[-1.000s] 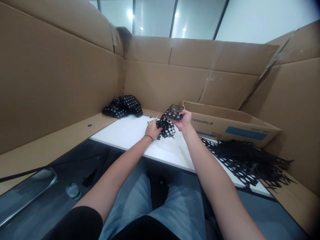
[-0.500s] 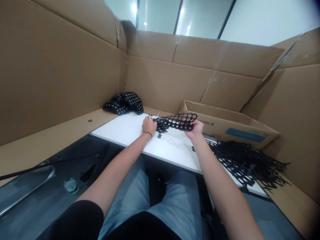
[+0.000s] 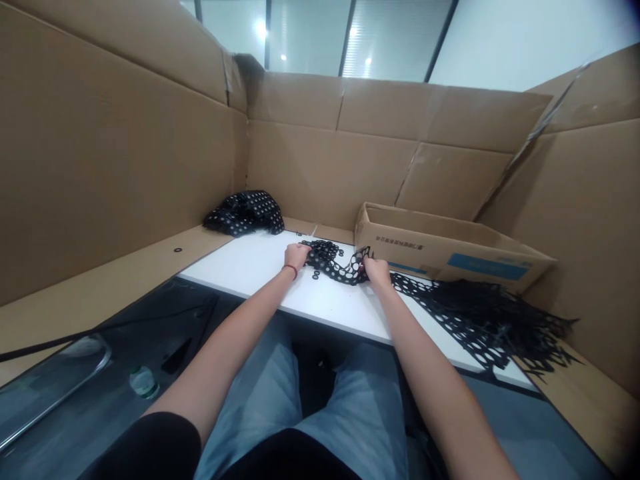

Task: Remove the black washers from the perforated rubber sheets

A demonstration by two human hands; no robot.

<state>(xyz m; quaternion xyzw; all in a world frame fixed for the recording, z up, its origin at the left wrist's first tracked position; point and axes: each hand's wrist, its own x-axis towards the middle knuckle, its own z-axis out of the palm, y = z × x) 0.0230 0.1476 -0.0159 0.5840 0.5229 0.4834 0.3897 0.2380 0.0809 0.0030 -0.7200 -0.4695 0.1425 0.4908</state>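
A black sheet punched with round holes sags in a curve between my two hands over the white tabletop. My left hand, with a thin red band at the wrist, is closed on the sheet's left end. At its right end my right hand grips the sheet, fingers pinched round the edge. Small black rings lie loose on the tabletop beside the sheet and in a cluster behind it. How many rings still sit in the sheet is too small to tell.
A heap of punched black sheets rests at the back left. On the right lies a tangled pile of holed black sheets, in front of a long cardboard box. One ring lies on the left cardboard. Tall cardboard walls surround the table.
My right hand has moved left and slightly down, closer to my left hand. The sheet, stretched out before, now hangs slack and curved. My view has shifted slightly.
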